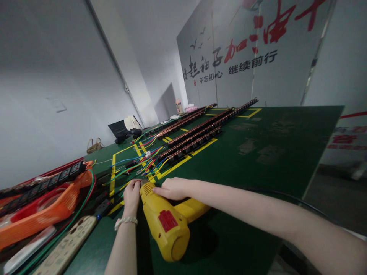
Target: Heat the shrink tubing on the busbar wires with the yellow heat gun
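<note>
A yellow heat gun [163,221] with a red label lies on the green table, its nozzle pointing away from me and its handle reaching right. My left hand [132,194], with a pale bracelet at the wrist, is beside the nozzle. Its fingers are curled together, and what they hold is hidden. Over the gun's front part is my right hand [173,188], closed, a fingertip at the vented yellow casing. Whatever is in its grip cannot be made out. Loose coloured wires [151,164] spread just beyond both hands.
Long black strips with copper-coloured bars [197,133] extend across the green table [258,160], marked with yellow tape. At left stand an orange basket [57,210] and a beige power strip [71,244]. A black cable [289,195] runs behind my right arm. A bottle [179,106] stands at the far end.
</note>
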{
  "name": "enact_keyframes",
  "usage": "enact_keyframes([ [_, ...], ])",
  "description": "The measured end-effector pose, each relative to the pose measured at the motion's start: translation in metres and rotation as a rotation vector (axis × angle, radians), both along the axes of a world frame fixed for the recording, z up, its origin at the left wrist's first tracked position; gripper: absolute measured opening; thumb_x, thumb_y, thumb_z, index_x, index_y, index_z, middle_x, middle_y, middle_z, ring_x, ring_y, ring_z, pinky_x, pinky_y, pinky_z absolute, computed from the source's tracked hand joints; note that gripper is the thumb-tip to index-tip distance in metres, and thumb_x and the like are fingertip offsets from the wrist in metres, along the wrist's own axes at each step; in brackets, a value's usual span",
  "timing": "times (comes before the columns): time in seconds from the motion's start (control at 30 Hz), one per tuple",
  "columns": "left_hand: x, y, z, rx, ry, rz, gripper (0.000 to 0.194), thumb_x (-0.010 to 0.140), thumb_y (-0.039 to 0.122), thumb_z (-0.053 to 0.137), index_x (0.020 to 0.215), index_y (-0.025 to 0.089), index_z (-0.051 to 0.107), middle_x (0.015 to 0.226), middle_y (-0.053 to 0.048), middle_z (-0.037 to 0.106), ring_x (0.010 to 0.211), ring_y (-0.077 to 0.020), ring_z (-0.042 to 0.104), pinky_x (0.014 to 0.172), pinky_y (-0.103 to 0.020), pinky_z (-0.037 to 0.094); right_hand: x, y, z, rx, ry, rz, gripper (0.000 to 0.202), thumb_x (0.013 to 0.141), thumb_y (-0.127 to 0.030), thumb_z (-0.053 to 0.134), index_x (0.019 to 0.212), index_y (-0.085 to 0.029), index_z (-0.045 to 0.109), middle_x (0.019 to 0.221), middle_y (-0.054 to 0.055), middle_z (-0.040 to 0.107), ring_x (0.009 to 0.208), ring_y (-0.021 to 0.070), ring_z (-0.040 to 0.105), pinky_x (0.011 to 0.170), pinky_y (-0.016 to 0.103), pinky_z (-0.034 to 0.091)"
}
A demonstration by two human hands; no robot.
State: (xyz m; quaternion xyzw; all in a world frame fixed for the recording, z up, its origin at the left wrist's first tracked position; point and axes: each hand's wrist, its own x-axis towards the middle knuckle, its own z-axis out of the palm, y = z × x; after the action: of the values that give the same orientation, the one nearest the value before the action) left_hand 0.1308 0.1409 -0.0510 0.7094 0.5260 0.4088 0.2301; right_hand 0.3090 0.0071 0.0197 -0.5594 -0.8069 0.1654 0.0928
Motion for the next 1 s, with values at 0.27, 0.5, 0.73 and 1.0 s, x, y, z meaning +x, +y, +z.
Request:
enact_keyframes([
  [0.27,-0.001,-0.001,0.000,-0.010,0.030,0.018,0.032,0.069,0.038,0.042,0.078,0.018,0.065,0.082,-0.009,0.069,0.083,-0.0248,0.061,0.076,-0.035,0.045,0.003,0.002,-0.003,-0.008,-0.030,0.033,0.076,0.093,-0.058,0.009,0.087,-0.010,0.067,0.093,0.019,0.067,0.091,0.0290,0.064,0.073,0.039,0.048],
  [0.5,0.003,-0.004,-0.002,-0.056,-0.067,0.009,0.027,0.070,0.033,0.044,0.078,0.019,0.065,0.076,-0.005,0.069,0.075,-0.0208,0.063,0.072,-0.032,0.048,0.028,-0.005,-0.002,-0.013,0.008,-0.049,0.080,0.089,-0.065,0.007,0.081,-0.012,0.067,0.088,0.017,0.067,0.078,0.0258,0.064,0.067,0.035,0.047],
  [0.73,0.002,-0.001,-0.005,-0.072,-0.090,0.007,0.025,0.070,0.030,0.044,0.078,0.018,0.065,0.075,-0.006,0.068,0.076,-0.0209,0.064,0.073,-0.033,0.049,0.074,-0.012,-0.003,0.071,-0.002,-0.196,0.071,0.093,-0.058,0.010,0.079,-0.013,0.064,0.083,0.014,0.065,0.071,0.0218,0.062,0.067,0.032,0.046],
  [1.0,0.003,-0.003,-0.003,-0.082,-0.092,0.008,0.026,0.070,0.030,0.045,0.078,0.017,0.066,0.073,-0.005,0.068,0.077,-0.0205,0.064,0.074,-0.032,0.050,0.103,-0.008,-0.007,0.133,0.014,-0.286,0.071,0.093,-0.058,0.011,0.075,-0.014,0.064,0.081,0.015,0.065,0.076,0.0239,0.062,0.073,0.034,0.045],
])
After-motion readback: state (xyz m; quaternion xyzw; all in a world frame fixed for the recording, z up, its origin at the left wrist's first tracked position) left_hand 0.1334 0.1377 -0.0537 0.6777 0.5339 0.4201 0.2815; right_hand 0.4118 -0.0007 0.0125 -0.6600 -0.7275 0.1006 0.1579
